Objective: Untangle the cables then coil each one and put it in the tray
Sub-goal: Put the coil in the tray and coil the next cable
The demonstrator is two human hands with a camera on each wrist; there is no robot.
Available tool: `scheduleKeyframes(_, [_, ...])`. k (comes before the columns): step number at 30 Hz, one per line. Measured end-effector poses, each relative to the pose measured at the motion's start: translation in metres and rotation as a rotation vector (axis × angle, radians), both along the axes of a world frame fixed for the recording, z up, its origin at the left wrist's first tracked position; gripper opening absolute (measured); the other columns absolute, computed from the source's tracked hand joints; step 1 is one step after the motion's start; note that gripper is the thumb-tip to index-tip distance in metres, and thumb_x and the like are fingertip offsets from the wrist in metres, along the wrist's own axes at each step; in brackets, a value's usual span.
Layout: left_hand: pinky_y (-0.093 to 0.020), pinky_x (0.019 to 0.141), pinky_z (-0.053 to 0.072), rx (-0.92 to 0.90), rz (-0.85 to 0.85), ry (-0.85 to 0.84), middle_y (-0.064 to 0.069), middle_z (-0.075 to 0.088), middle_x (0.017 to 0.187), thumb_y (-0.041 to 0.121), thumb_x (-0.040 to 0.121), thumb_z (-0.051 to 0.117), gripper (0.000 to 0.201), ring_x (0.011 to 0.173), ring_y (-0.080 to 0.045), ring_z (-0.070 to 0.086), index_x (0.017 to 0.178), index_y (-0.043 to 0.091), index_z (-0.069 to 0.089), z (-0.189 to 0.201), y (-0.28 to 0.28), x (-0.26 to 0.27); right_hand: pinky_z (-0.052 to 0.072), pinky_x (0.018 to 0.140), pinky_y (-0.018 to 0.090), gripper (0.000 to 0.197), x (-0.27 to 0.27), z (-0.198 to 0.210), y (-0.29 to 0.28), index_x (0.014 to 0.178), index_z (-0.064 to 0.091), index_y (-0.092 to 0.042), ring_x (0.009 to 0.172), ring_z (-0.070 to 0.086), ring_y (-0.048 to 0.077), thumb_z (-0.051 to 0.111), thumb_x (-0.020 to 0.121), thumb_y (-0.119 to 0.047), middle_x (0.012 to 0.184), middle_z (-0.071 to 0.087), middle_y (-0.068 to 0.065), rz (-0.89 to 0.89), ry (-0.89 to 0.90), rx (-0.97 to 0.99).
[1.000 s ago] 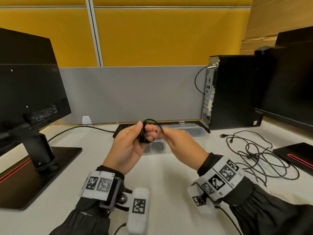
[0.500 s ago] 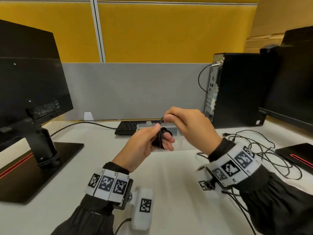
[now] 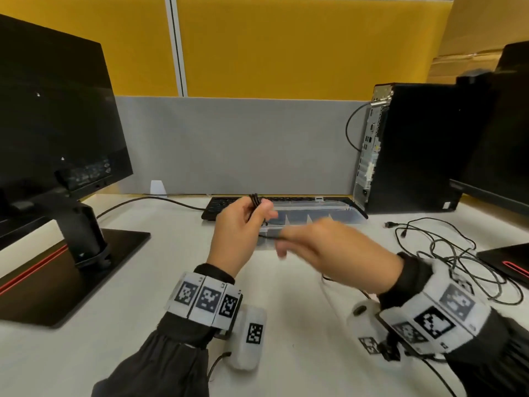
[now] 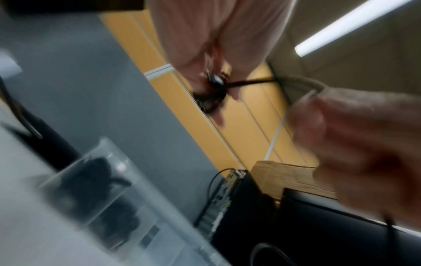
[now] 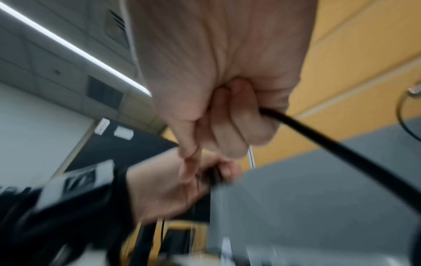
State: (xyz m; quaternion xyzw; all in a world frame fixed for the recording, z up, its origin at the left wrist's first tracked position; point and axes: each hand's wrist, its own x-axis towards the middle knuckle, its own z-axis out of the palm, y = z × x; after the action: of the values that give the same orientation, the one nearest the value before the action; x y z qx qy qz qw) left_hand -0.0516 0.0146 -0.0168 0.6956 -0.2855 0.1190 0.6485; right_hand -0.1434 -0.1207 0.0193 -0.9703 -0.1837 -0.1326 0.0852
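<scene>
Cable coil (image 3: 255, 202), a small bundle of thin black round cord, is held above the counter (image 3: 143, 325) near its far edge, in front of the tray. It is gripped in the left hand (image 3: 239, 224), whose thumb and fingers are curled round the loops; in the left wrist view the dark bundle (image 4: 210, 93) is seen pinched at the fingertips. A short straight run of the same cord (image 3: 270, 237) is stretched from the coil to the right hand (image 3: 329, 247), which is blurred. In the right wrist view the right hand (image 5: 218, 100) is closed in a fist on the smooth black cord (image 5: 341, 149), which leaves the fist toward the lower right.

The tray (image 3: 340, 214) is a shallow rectangular box of clear plastic, divided into compartments, lying along the far edge of the counter just in front of a black keyboard (image 3: 217, 206). In the left wrist view dark coiled shapes (image 4: 100, 172) are seen through its clear wall; which compartment holds them cannot be told.

A loose tangle of thin black cables (image 3: 458, 262) is spread in open loops on the matte white counter toward its right edge. A glossy black monitor (image 3: 51, 124) on a flat square base stands at the left edge, and a black tower computer (image 3: 415, 144) with a perforated metal back panel stands at the far right corner.
</scene>
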Motion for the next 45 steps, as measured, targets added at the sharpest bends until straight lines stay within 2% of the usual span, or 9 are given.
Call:
scheduleKeyframes(3, [-0.02,0.068,0.049,-0.033,-0.299,0.215,0.0,0.071,0.073,0.033,0.095,0.04,0.038,0.069,-0.012,0.066,0.083,0.009,0.067,0.005,-0.004,-0.007,0.049,0.068,0.04,0.029,0.021,0.02,-0.01,0.092,0.063,-0.031,0.071,0.058,0.016,0.038,0.09,-0.046,0.076,0.065,-0.005,-0.085,-0.285,0.199])
scheduleKeyframes(7, [-0.024,0.065,0.05,-0.232,-0.614,0.354,-0.007,0.066,0.071,0.026,0.089,0.045,0.033,0.063,-0.018,0.061,0.09,-0.004,0.059,0.015,0.003,-0.014,0.048,0.081,0.039,0.029,0.057,0.014,-0.031,0.095,0.066,-0.023,0.083,0.061,0.013,0.04,0.098,-0.036,0.088,0.068,-0.001,-0.131,-0.067,0.34])
scheduleKeyframes(11, [-0.021,0.07,0.053,-0.475,-0.499,0.336,-0.004,0.069,0.075,0.016,0.094,0.04,0.028,0.068,-0.014,0.064,0.086,-0.001,0.06,0.014,0.007,-0.004,0.036,0.065,0.009,0.036,0.046,-0.008,-0.026,0.106,0.063,-0.019,0.064,0.049,-0.02,0.031,0.102,-0.033,0.073,0.048,-0.02,-0.061,0.387,0.237])
scheduleKeyframes(14, [-0.021,0.08,0.054,-0.51,-0.343,0.303,-0.01,0.07,0.085,0.014,0.099,0.036,0.03,0.082,-0.017,0.069,0.091,0.0,0.062,0.011,0.007,0.003,0.04,0.085,0.02,0.036,0.029,-0.021,-0.015,0.109,0.06,-0.023,0.091,0.052,-0.001,0.03,0.1,-0.04,0.102,0.059,-0.01,-0.014,0.491,0.074])
scheduleKeyframes(22, [-0.031,0.088,0.048,-0.05,-0.351,0.248,-0.005,0.073,0.084,0.049,0.089,0.049,0.041,0.083,-0.017,0.068,0.082,0.016,0.071,0.005,0.003,0.001,0.048,0.071,0.038,0.024,0.011,0.029,-0.007,0.087,0.061,-0.029,0.071,0.055,0.014,0.042,0.096,-0.04,0.076,0.059,-0.009,-0.077,-0.079,-0.009])
scheduleKeyframes(26, [-0.02,0.076,0.049,0.051,-0.434,0.091,-0.005,0.071,0.08,0.019,0.088,0.059,0.014,0.078,-0.014,0.067,0.087,0.008,0.068,0.007,0.009,-0.002,0.049,0.068,0.042,0.023,0.033,0.032,-0.024,0.084,0.068,-0.026,0.07,0.057,0.016,0.054,0.089,-0.043,0.076,0.068,-0.003,-0.085,-0.153,0.248])
scheduleKeyframes(32, [-0.026,0.072,0.052,0.348,-0.161,-0.04,0.002,0.069,0.065,0.01,0.088,0.056,0.017,0.069,-0.013,0.066,0.075,0.009,0.067,0.003,0.016,0.01,0.035,0.042,0.024,0.025,0.039,0.019,-0.042,0.072,0.065,-0.02,0.042,0.029,0.011,0.057,0.09,-0.035,0.049,0.036,-0.003,-0.105,0.233,0.466])
scheduleKeyframes(38, [-0.025,0.062,0.039,0.172,0.416,-0.029,0.004,0.063,0.072,0.019,0.093,0.05,0.015,0.067,-0.01,0.055,0.085,0.011,0.06,0.009,0.054,0.037,0.043,0.054,0.021,0.024,0.022,0.024,-0.106,0.085,0.059,-0.014,0.047,0.034,0.007,0.045,0.096,-0.03,0.05,0.036,-0.011,-0.281,0.504,0.439])
scheduleKeyframes(45, [-0.029,0.074,0.036,0.077,0.626,0.07,-0.007,0.066,0.086,0.02,0.094,0.044,0.025,0.084,-0.02,0.056,0.094,0.002,0.062,0.008,0.065,0.045,0.043,0.063,0.033,0.034,0.008,0.036,-0.163,0.087,0.051,-0.01,0.068,0.056,0.024,0.033,0.099,-0.036,0.072,0.055,0.006,-0.694,-0.119,0.066])
